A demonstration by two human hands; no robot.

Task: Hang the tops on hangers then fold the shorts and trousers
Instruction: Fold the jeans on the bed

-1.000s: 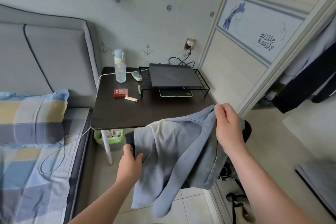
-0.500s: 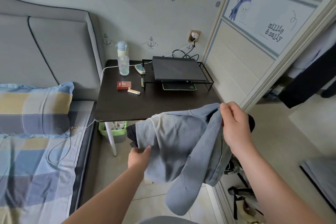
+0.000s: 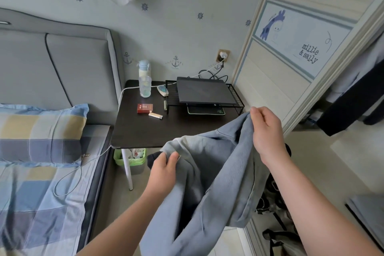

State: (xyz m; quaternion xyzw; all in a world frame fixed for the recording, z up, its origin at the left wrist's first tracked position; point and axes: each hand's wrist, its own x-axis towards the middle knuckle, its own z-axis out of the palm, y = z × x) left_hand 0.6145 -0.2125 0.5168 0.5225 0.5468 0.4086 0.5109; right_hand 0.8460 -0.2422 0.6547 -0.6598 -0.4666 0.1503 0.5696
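A grey-blue top [image 3: 207, 172] hangs in the air in front of me, over the floor beside the dark table. My right hand [image 3: 268, 131] grips its upper right edge and holds it highest. My left hand [image 3: 164, 170] pinches the fabric at the upper left, near a pale patch of lining. The cloth sags between the two hands and a long part dangles down toward the floor. No hanger is visible.
A dark bedside table [image 3: 145, 131] carries a water bottle [image 3: 144, 83], a red pack [image 3: 144, 108], a lighter and a wire rack with a laptop [image 3: 203, 92]. The bed [image 3: 41, 193] lies left, a green bin [image 3: 133, 160] under the table, the wardrobe with dark clothes [image 3: 353, 106] right.
My left hand has risen and now pinches the top's upper left edge instead of reaching below it. The right hand keeps its grip. The view has tilted slightly.
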